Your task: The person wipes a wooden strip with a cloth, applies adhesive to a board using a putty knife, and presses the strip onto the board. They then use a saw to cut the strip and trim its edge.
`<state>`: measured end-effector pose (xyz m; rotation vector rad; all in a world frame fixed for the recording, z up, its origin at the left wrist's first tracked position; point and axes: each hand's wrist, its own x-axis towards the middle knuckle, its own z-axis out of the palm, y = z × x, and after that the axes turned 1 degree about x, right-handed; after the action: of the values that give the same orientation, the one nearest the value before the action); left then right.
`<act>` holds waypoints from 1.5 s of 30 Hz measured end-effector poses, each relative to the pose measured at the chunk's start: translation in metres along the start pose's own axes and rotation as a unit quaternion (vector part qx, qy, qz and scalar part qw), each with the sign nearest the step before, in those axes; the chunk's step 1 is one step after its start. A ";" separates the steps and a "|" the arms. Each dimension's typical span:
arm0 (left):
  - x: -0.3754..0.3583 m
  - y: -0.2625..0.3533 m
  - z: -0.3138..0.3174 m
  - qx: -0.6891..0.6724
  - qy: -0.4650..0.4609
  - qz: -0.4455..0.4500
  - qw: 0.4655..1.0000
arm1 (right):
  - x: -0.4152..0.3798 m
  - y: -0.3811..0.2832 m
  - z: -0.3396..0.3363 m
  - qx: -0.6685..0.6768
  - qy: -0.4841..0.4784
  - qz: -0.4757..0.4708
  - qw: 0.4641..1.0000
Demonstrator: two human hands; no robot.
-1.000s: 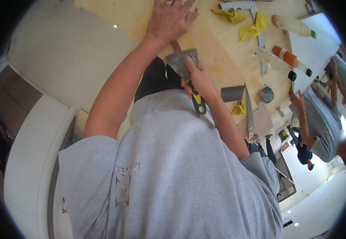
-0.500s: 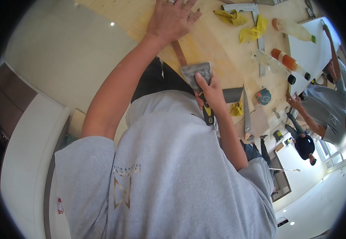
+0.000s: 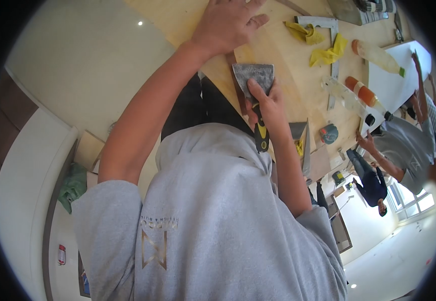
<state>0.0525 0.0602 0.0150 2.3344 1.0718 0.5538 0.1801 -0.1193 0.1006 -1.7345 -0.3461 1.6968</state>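
My right hand [image 3: 268, 108] is wrapped around a putty knife [image 3: 254, 75], thumb pressed on its wide grey-smeared blade. The black and yellow handle points back toward my body. Just left of the blade runs a reddish-brown strip [image 3: 239, 93] along the edge of the plywood worktop [image 3: 283, 75]. My left hand [image 3: 228, 25] is palm down over the worktop, thumb stretched out to the right. The top of the frame cuts off some of its fingers, and whether it touches the wood cannot be told.
On the right lie a metal square [image 3: 333, 55], crumpled yellow pieces [image 3: 328, 53], a pale bottle [image 3: 378, 57], a clear bottle [image 3: 345, 95], an orange-filled bottle [image 3: 363, 93] and a round teal object [image 3: 329, 133]. A co-worker in grey [image 3: 403, 148] reaches to a white panel [image 3: 398, 75].
My right hand has moved the putty knife up and slightly right, turning its blade more upright. My left hand is a little farther up. The whole view has shifted as well.
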 end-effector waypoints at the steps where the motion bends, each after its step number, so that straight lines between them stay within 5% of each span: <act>1: -0.001 -0.008 -0.013 -0.008 -0.013 0.007 1.000 | 0.001 -0.002 0.001 -0.007 0.008 0.002 1.000; 8: -0.046 -0.030 -0.038 -0.007 -0.053 -0.063 0.997 | 0.000 -0.010 -0.001 -0.048 0.024 0.031 0.998; 39: -0.041 -0.035 -0.030 -0.041 -0.004 -0.110 0.993 | 0.044 -0.052 0.044 -0.138 -0.055 0.062 0.987; 45: -0.040 -0.028 -0.040 -0.045 -0.007 -0.108 0.993 | -0.001 -0.012 0.006 -0.133 -0.033 0.105 0.985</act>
<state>-0.0097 0.0558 0.0242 2.1095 1.2470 0.4905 0.1775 -0.1096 0.1092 -1.9680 -0.4490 1.9343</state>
